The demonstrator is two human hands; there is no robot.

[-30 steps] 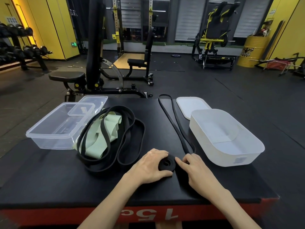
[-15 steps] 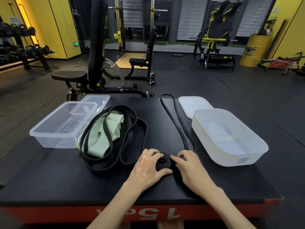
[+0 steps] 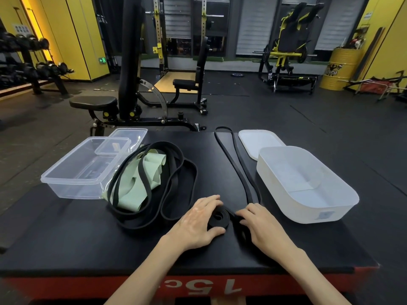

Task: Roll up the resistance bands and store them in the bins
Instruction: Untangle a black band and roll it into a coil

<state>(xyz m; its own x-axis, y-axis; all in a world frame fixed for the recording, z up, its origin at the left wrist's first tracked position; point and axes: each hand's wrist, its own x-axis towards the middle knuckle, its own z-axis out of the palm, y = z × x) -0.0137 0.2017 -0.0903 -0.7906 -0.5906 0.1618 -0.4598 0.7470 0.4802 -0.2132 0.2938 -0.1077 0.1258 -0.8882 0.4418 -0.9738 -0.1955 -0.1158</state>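
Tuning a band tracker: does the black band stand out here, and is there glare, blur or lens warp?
Head view: sharp throughout, no motion blur; the black band barely separates from the matte black platform, a faint sheen marking its edges; head view: soft reflections on the clear bin; head view, frame edges: wide-angle warp tilts the yellow walls.

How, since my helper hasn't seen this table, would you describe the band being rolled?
On the black platform, look between the clear bin and the white bin. At the front, the left hand and right hand hold a narrow black band. Unlike the loose pile beside it, one end is coiled, its tail running straight back.
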